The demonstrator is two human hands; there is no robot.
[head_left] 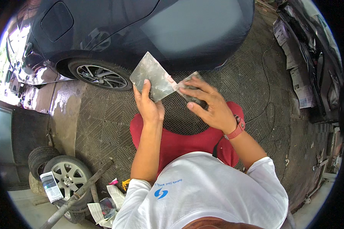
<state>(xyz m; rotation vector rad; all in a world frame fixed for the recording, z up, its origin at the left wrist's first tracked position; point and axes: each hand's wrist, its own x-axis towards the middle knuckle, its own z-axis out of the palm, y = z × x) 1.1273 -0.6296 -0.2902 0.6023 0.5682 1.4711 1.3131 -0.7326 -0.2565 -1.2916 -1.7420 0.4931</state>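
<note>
My left hand (151, 107) grips a flat, square grey plate (151, 72) with pale smears, thumb on top and fingers underneath. To its right, my right hand (214, 105) holds a smaller grey spreader (185, 79), largely hidden by the fingers lying over it. The spreader's left edge meets the plate's right corner. A small pinkish smear of paste (171, 80) shows there. Both hands are above my knees, in front of a dark car (118, 34). A dull light-grey patch (191, 26) covers part of its body panel.
The car's wheel (103, 75) is ahead to the left. Loose tyres and a wheel (67, 177) lie at lower left, near a metal pole (80, 192) and crumpled paper (99, 212). Dark car parts with newspaper (302, 89) stand at right. A thin cable (269, 91) crosses the textured floor mat (252, 72).
</note>
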